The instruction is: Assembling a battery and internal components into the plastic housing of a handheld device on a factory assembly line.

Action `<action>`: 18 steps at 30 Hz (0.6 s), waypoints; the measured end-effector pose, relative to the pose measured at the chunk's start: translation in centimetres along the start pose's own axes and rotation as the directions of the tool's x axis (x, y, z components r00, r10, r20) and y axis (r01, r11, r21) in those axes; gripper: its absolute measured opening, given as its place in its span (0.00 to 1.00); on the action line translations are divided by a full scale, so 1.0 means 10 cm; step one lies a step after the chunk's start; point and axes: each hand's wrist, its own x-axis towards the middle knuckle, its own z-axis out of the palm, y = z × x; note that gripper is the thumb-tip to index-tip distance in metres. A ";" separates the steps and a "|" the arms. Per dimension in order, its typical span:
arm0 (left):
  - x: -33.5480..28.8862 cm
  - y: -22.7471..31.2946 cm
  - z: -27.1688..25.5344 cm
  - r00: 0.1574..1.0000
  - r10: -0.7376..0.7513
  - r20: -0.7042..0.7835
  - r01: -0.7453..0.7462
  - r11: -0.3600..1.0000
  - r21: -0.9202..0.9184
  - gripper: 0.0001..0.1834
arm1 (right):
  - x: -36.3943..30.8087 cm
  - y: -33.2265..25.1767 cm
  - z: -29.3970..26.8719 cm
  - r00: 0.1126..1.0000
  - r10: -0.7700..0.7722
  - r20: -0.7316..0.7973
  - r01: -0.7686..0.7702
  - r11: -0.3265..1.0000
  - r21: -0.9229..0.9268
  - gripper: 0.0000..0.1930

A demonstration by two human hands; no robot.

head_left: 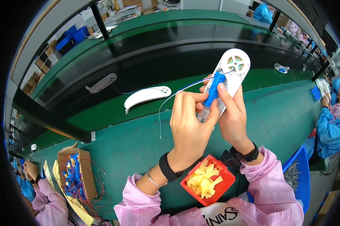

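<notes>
A white plastic housing [236,80] with a round, slotted end is held up above the green bench, tilted with its round end far and right. In its hollow lies a blue cylindrical battery [214,89]. My left hand [189,122] is closed, its thumb and fingers pinching the battery's near end. My right hand [233,115] wraps round the housing from below and right, thumb resting against the battery. From the round end a thin blue wire [185,87] arcs left over my left hand and dangles, its tip free. My fingers hide the housing's near end.
Nearer me stands a red tray [224,182] of yellow tape pieces. A cardboard box [88,175] of wired blue batteries is at left, a blue bin [303,180] of metal parts at right. White housings [147,96] lie on the conveyor beyond. Co-workers [330,126] sit either side.
</notes>
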 end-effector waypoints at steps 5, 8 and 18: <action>-0.05 -0.04 0.00 0.999 0.048 -0.008 -0.047 0.996 0.070 0.13 | -0.01 0.02 0.02 1.000 0.019 0.008 -0.019 1.000 0.019 0.19; -0.05 -0.09 0.00 0.994 0.106 -0.015 -0.104 0.987 0.120 0.14 | 0.00 0.03 0.03 0.999 0.038 0.015 -0.038 0.998 0.040 0.19; -0.06 -0.27 0.03 0.993 0.028 0.118 -0.026 0.999 -0.019 0.16 | 0.02 0.17 -0.06 0.999 -0.014 -0.049 0.013 1.000 -0.013 0.17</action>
